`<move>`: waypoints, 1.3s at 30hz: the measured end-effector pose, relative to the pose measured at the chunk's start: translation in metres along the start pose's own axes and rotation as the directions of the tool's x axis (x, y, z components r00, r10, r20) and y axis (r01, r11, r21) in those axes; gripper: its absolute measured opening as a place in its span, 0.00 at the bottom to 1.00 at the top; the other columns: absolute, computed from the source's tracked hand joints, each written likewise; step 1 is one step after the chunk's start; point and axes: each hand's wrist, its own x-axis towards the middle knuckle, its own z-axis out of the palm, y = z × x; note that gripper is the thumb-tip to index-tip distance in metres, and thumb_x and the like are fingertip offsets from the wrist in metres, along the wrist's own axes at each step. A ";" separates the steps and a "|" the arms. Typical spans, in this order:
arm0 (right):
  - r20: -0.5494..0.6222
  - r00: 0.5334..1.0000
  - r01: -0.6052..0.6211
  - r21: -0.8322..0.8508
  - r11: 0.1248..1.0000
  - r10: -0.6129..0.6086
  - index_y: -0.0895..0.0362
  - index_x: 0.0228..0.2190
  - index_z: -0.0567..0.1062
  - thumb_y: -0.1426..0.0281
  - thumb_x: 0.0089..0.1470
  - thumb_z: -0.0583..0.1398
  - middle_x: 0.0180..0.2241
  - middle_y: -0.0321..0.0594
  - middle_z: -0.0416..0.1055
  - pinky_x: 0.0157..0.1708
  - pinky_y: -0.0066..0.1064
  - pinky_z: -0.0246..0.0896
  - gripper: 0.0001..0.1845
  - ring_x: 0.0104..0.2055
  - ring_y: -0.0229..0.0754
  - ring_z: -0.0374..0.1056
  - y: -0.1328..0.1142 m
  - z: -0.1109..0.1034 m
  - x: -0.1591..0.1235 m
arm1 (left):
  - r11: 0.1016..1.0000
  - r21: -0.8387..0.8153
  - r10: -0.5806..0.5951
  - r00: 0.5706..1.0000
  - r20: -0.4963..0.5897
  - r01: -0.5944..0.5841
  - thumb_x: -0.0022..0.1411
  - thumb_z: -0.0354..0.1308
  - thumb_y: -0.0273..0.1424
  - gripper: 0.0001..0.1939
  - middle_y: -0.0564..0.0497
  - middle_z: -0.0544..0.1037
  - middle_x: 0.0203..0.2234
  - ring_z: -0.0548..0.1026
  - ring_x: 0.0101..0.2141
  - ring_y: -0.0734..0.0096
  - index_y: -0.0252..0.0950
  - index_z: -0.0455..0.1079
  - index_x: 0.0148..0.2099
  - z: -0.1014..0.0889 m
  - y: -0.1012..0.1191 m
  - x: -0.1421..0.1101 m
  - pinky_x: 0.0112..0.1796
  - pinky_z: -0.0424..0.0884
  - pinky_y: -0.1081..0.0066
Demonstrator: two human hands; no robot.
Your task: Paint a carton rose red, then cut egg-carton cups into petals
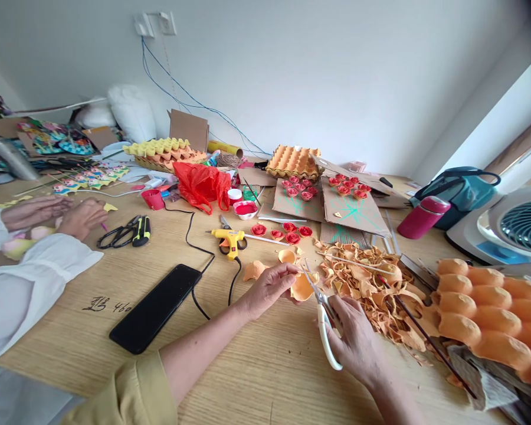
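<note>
Pinching a rough, rounded orange pulp cup [302, 289], left fingers [285, 272] meet; right fingers [346, 311] grip white-handled scissors [321, 300].

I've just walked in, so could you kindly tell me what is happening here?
A person's right hand holds white-handled scissors, the blades at an orange cup that the left hand seems to hold. Orange scraps lie heaped just beyond the right hand. Red flower-like pieces sit farther back, some on cardboard sheets. At the left are a co-worker's hands.
</note>
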 end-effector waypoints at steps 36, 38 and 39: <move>-0.060 0.996 0.057 -0.042 0.997 -0.060 0.52 0.26 0.55 0.66 0.63 0.56 0.22 0.29 0.57 0.36 0.32 0.57 0.16 0.26 0.37 0.56 0.000 0.002 -0.001 | 0.996 -0.083 0.041 0.999 -0.004 -0.041 0.61 0.62 0.48 0.20 0.50 0.68 0.37 0.69 0.37 0.69 0.37 0.69 0.43 -0.003 -0.006 0.001 0.35 0.79 0.65; -0.060 0.996 0.057 -0.052 0.997 -0.060 0.52 0.25 0.55 0.66 0.64 0.55 0.22 0.29 0.57 0.34 0.32 0.57 0.17 0.26 0.37 0.55 -0.001 0.001 0.000 | 0.995 -0.087 0.040 0.999 -0.015 -0.041 0.61 0.62 0.49 0.20 0.50 0.68 0.37 0.69 0.37 0.69 0.37 0.69 0.44 -0.003 -0.004 0.001 0.35 0.79 0.65; -0.061 0.996 0.055 -0.056 0.997 -0.058 0.52 0.25 0.55 0.65 0.64 0.55 0.22 0.29 0.57 0.34 0.31 0.57 0.17 0.25 0.37 0.55 -0.001 0.001 0.000 | 0.995 -0.087 0.038 0.999 -0.017 -0.039 0.61 0.62 0.49 0.21 0.50 0.68 0.38 0.70 0.37 0.70 0.37 0.69 0.44 -0.002 -0.003 0.000 0.35 0.79 0.65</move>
